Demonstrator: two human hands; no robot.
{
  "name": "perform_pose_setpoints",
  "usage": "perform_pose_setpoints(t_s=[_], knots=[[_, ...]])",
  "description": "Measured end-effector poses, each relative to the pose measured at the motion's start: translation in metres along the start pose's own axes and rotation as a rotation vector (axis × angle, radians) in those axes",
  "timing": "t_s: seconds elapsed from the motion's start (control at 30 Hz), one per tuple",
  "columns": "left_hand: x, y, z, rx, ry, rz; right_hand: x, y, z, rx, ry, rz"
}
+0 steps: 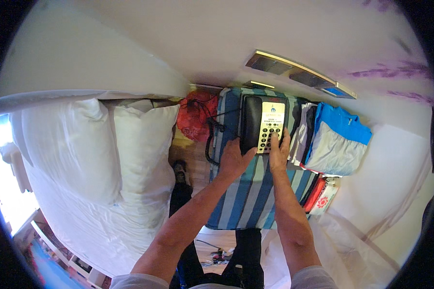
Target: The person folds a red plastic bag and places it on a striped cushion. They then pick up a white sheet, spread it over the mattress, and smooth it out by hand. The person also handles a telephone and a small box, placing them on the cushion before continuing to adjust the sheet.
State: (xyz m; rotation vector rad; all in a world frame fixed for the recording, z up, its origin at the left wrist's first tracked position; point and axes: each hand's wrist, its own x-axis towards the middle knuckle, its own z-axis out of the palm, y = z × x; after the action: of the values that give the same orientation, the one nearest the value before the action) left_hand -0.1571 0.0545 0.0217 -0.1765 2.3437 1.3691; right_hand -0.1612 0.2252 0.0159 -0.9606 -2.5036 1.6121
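Observation:
A black desk telephone point(272, 126) with a pale keypad panel bearing writing lies on a striped blue and grey cloth point(249, 191). Its handset point(251, 121) rests in place along the left side, and a coiled black cord point(209, 144) hangs beyond the cloth's left edge. My left hand point(237, 157) touches the phone's lower left corner, thumb at the handset's lower end. My right hand point(279, 150) lies at the lower right, its thumb over the keypad and its fingers along the phone's right edge. Whether a key is pressed cannot be told.
Folded clothes point(338, 141), one blue and grey, are stacked on the right, with red and white packages point(320, 197) below them. White pillows point(141, 144) lie on a bed at left. A red plastic bag point(197, 115) sits between bed and cloth. Switch panels point(303, 74) line the wall.

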Motion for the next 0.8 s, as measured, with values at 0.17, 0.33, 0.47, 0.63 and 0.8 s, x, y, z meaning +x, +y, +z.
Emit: perform_pose_setpoints(t_s=[0.17,0.33,0.47,0.63,0.8], knots=[[-0.022,-0.003,-0.029,-0.051,0.130,0.031,-0.006,-0.011,-0.003,-0.033,-0.009,0.059],[-0.003,-0.020,-0.082,-0.022,0.285,0.143,-0.005,-0.010,-0.007,-0.081,-0.033,0.028],[0.069,-0.023,-0.095,0.129,0.392,0.406,0.002,0.014,-0.009,-0.061,-0.074,0.060],[0.156,0.004,-0.093,0.174,0.064,0.529,0.000,-0.014,-0.008,0.097,-0.164,0.232],[0.210,0.015,-0.067,0.358,-0.399,0.378,0.005,0.022,-0.012,-0.018,-0.101,0.131]])
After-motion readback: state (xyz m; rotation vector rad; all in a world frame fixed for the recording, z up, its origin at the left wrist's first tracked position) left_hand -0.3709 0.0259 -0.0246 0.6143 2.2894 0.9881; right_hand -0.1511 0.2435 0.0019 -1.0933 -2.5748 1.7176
